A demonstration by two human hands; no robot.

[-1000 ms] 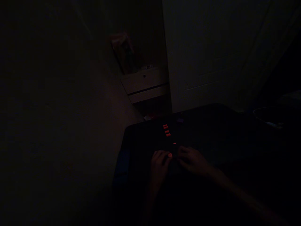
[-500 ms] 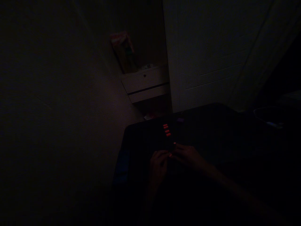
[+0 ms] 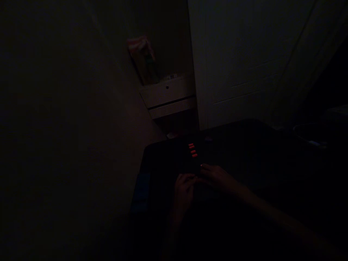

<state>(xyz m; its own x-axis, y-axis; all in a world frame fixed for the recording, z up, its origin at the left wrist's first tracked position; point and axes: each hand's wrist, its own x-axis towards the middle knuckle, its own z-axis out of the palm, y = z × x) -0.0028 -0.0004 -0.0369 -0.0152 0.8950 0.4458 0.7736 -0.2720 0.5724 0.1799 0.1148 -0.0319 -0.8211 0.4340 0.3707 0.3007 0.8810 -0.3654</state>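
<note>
Low over the dark table (image 3: 233, 145), my two hands meet fingertip to fingertip. My left hand (image 3: 184, 188) has its fingers bent and drawn together. Reaching in from the right, my right hand (image 3: 217, 175) is closed too, its fingertips against those of the left. Whatever lies between them is too dark to make out. A tiny pale-orange spot (image 3: 201, 165) shows at the tip of a right finger. Just beyond the hands, several short orange-red pieces (image 3: 193, 151) lie in a row, side by side; their exact kind cannot be told.
A blue flat object (image 3: 141, 190) lies at the table's left edge. Near the back edge is a small purplish thing (image 3: 208, 139). Behind stand a drawer unit (image 3: 174, 92) and a pale door panel (image 3: 239, 65). A cable (image 3: 315, 143) lies at right.
The picture has grown darker. The orange piece seen between my fingertips is now hidden. My hands have barely shifted, and the row of orange-red pieces stays put.
</note>
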